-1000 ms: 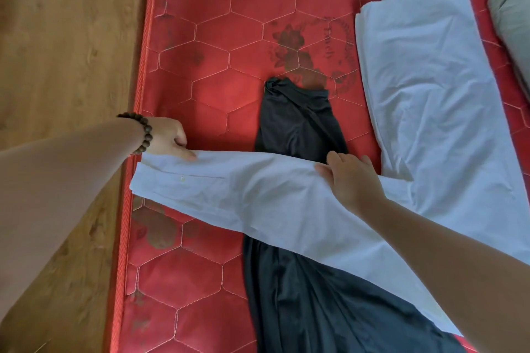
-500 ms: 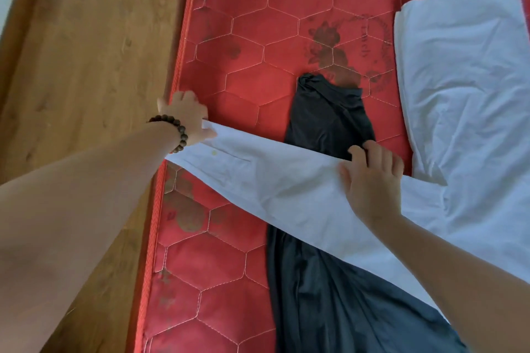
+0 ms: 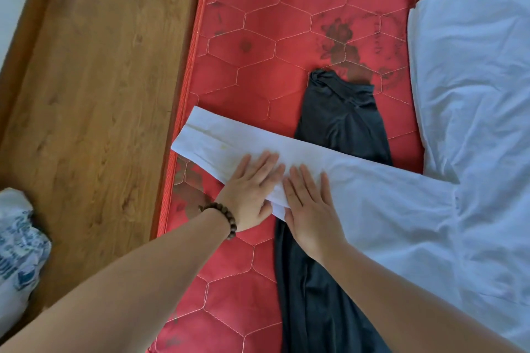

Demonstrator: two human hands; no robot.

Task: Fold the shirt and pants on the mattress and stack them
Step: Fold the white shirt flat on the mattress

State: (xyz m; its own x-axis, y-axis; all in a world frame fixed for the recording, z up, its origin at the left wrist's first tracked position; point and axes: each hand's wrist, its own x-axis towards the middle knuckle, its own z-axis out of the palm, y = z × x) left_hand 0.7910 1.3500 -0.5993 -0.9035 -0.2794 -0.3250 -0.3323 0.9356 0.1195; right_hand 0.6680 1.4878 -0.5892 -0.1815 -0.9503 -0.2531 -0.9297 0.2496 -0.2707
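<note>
A white shirt (image 3: 430, 209) stretches its long sleeve toward nine o'clock across dark, draping pants (image 3: 338, 123) on a red hexagon-quilted mattress (image 3: 258, 46); left hand (image 3: 251, 192) and right hand (image 3: 311, 209) press flat, fingers straight.

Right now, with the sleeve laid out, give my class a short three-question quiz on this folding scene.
1. True or false: the white shirt sleeve lies across the dark pants.
2. Which hand wears the bead bracelet? A) left B) right
3. Fill in: both hands press on the sleeve with ____ fingers.

Key:
1. True; the sleeve crosses over the pants on the red mattress.
2. A; it sits on the wrist of the left hand.
3. Flat; the left hand and the right hand lie side by side, fingers straight, palms down.
</note>
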